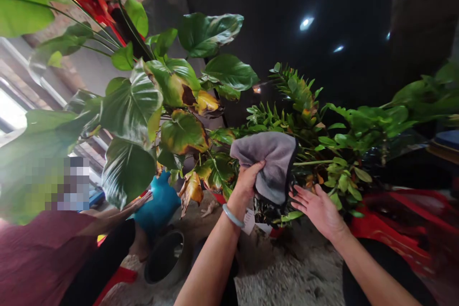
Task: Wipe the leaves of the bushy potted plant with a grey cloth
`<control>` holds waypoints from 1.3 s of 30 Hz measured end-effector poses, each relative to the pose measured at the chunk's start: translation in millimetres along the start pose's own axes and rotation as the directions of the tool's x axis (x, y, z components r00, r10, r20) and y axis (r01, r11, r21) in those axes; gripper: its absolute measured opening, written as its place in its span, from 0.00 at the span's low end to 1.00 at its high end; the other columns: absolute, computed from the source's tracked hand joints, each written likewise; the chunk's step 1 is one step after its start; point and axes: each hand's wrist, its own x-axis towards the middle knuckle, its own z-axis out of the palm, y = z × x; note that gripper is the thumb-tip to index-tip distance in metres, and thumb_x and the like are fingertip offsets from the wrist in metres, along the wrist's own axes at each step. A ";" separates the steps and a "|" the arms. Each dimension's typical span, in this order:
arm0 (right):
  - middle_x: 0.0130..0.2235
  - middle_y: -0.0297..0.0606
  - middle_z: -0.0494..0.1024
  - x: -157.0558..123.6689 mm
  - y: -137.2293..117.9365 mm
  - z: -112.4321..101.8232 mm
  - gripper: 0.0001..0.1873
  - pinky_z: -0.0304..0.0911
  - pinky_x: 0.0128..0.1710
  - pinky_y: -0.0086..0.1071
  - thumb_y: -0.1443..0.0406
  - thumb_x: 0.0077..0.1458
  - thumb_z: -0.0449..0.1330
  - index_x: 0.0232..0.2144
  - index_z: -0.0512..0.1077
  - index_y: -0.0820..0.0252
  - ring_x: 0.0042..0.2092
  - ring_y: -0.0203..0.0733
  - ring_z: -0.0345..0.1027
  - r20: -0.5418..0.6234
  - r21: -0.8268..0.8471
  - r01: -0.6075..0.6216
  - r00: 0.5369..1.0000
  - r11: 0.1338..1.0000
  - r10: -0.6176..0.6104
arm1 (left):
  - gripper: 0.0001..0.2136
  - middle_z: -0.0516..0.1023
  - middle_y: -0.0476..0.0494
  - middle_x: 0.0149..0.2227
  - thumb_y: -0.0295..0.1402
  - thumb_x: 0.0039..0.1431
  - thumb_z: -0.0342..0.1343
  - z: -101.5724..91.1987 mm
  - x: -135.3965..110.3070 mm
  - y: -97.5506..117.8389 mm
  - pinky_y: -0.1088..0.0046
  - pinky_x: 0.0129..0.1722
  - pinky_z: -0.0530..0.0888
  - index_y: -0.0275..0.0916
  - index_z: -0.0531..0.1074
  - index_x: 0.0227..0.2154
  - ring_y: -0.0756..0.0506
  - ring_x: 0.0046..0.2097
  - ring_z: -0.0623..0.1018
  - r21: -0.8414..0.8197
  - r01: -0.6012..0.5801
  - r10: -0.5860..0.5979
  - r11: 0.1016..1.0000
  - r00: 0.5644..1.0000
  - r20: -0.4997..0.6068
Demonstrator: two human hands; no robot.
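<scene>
My left hand (247,180) is closed on a grey cloth (268,160) with a dark edge, held up against the foliage of a potted plant (287,114) with narrow green leaflets. A pale blue bangle sits on that wrist. My right hand (317,208) is open, fingers stretched out flat just right of the hanging cloth, beside the plant's lower stems. A large-leaved plant (132,105) with yellowing, browned leaves rises to the left of the cloth.
Another person in a maroon top (32,253) sits at the left, an arm reaching toward a blue pot (159,203). An empty dark pot (165,258) lies on the gritty floor. A red crate (394,229) stands at right.
</scene>
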 end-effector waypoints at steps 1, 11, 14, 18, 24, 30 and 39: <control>0.39 0.44 0.84 0.3 0.5 0.5 0.24 0.59 0.57 0.51 0.43 0.47 0.59 0.30 0.80 0.55 0.52 0.58 0.71 0.001 0.007 -0.009 1.000 1.000 0.009 | 0.24 0.82 0.37 0.41 0.32 0.29 0.71 -3.6 -0.4 -9.2 0.53 0.52 0.71 0.37 0.77 0.36 0.32 0.50 0.77 0.018 0.041 -0.040 0.999 0.999 -0.017; 0.38 0.40 0.84 -2.6 2.2 5.2 0.18 0.62 0.54 0.51 0.46 0.46 0.61 0.30 0.79 0.51 0.53 0.58 0.71 -0.031 0.065 -0.032 0.999 0.997 0.034 | 0.24 0.83 0.39 0.39 0.31 0.27 0.73 -31.5 -40.9 -13.9 0.56 0.52 0.72 0.37 0.78 0.34 0.34 0.47 0.79 0.132 0.199 -0.217 0.971 0.964 0.150; 0.40 0.43 0.83 3.4 4.3 -2.2 0.25 0.61 0.55 0.50 0.42 0.48 0.56 0.31 0.80 0.53 0.53 0.57 0.70 -0.006 -0.005 -0.007 1.000 1.000 0.007 | 0.25 0.83 0.39 0.38 0.35 0.30 0.72 -15.4 -19.8 5.5 0.57 0.52 0.72 0.37 0.78 0.37 0.34 0.47 0.79 -0.014 0.072 -0.071 0.997 0.994 0.084; 0.40 0.44 0.83 9.5 5.0 -13.4 0.25 0.64 0.51 0.48 0.42 0.49 0.57 0.32 0.80 0.53 0.51 0.56 0.71 0.016 -0.024 -0.021 1.000 0.999 0.021 | 0.26 0.83 0.39 0.38 0.31 0.27 0.72 -22.5 -18.5 -28.8 0.56 0.50 0.73 0.36 0.77 0.37 0.34 0.46 0.79 -0.002 0.169 -0.169 0.986 0.986 -0.012; 0.39 0.46 0.83 4.8 0.7 -14.2 0.25 0.64 0.50 0.47 0.43 0.48 0.58 0.35 0.80 0.53 0.52 0.57 0.70 0.005 -0.024 -0.065 0.998 0.998 0.065 | 0.20 0.83 0.39 0.35 0.29 0.27 0.71 -51.2 -58.5 -45.7 0.56 0.49 0.74 0.37 0.79 0.31 0.33 0.44 0.80 0.193 0.375 -0.404 0.907 0.904 0.142; 0.43 0.50 0.82 3.8 2.4 -7.3 0.28 0.60 0.54 0.50 0.42 0.46 0.58 0.36 0.79 0.56 0.56 0.59 0.66 0.034 -0.002 -0.009 0.999 1.000 0.009 | 0.19 0.83 0.39 0.37 0.37 0.32 0.71 -22.0 -25.5 15.0 0.58 0.51 0.73 0.36 0.78 0.31 0.34 0.47 0.79 -0.014 0.125 -0.122 0.992 0.985 0.119; 0.35 0.48 0.83 -1.0 -1.4 -5.6 0.23 0.66 0.49 0.47 0.46 0.49 0.58 0.34 0.80 0.58 0.46 0.57 0.75 -0.034 -0.010 -0.103 0.994 0.995 0.102 | 0.21 0.84 0.46 0.34 0.29 0.28 0.71 -62.0 -61.6 -57.2 0.57 0.49 0.74 0.42 0.79 0.33 0.35 0.43 0.80 0.216 0.302 -0.346 0.929 0.914 0.212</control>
